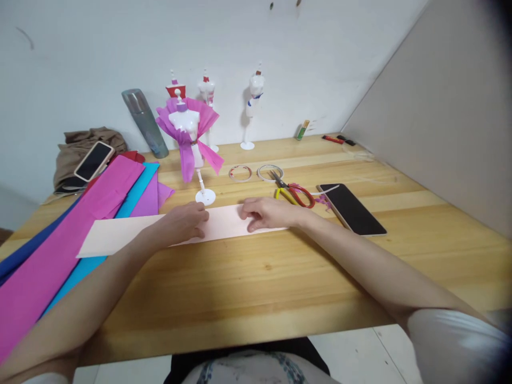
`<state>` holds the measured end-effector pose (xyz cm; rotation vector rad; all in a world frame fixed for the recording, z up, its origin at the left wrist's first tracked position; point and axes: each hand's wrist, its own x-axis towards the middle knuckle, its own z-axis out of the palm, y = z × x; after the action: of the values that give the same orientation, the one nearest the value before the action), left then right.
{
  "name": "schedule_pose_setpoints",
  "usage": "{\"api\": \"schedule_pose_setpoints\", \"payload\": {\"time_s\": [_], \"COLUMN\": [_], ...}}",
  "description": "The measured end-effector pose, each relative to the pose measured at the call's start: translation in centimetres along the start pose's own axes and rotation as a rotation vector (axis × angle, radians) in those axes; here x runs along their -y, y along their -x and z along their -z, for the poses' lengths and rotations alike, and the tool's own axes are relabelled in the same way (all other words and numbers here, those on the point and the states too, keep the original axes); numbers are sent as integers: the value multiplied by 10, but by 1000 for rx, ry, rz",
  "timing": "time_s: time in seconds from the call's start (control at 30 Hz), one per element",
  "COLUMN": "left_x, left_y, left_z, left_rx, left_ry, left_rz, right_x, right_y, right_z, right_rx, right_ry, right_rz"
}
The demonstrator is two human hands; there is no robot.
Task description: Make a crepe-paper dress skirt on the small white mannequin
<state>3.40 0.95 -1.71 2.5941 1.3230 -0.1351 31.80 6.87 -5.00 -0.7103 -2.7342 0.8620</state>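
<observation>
A long strip of pale pink crepe paper (224, 223) lies across the table in front of me, its left end over the coloured paper. On the strip rests my left hand (183, 223), palm down, its thumb apart from its bent fingers. My right hand (269, 213) touches the strip's right part, with a gap between thumb and curved fingers. Neither hand grips anything. Just behind the strip stands a small white dress-form mannequin (186, 121), draped in pink and purple crepe paper. Scissors (294, 192) with red and yellow handles lie behind my right hand.
Folded crepe paper (72, 234) in several colours covers the left side. Two tape rolls (240, 180) lie near the scissors, and a tablet-like phone (352, 209) sits at right. More mannequins (256, 101), a spray bottle (144, 122) and a glue stick (303, 130) stand along the wall.
</observation>
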Motion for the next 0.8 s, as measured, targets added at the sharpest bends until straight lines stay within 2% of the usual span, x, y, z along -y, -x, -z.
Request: {"api": "schedule_pose_setpoints", "payload": {"time_s": [0.13, 0.3, 0.43, 0.8], "left_x": [-3, -11, -15, -7], "left_y": [-5, 1, 3, 4], "left_z": [2, 5, 3, -6], "left_rx": [80, 56, 65, -15], "left_ry": [-46, -5, -39, -20], "left_rz": [18, 7, 14, -63], "right_x": [-1, 4, 3, 13], "right_y": [-1, 0, -1, -1], "right_z": [-1, -3, -8, -13], "right_rx": [-26, 8, -3, -25], "right_ry": [-44, 67, 59, 129], "right_rz": [27, 15, 42, 5]}}
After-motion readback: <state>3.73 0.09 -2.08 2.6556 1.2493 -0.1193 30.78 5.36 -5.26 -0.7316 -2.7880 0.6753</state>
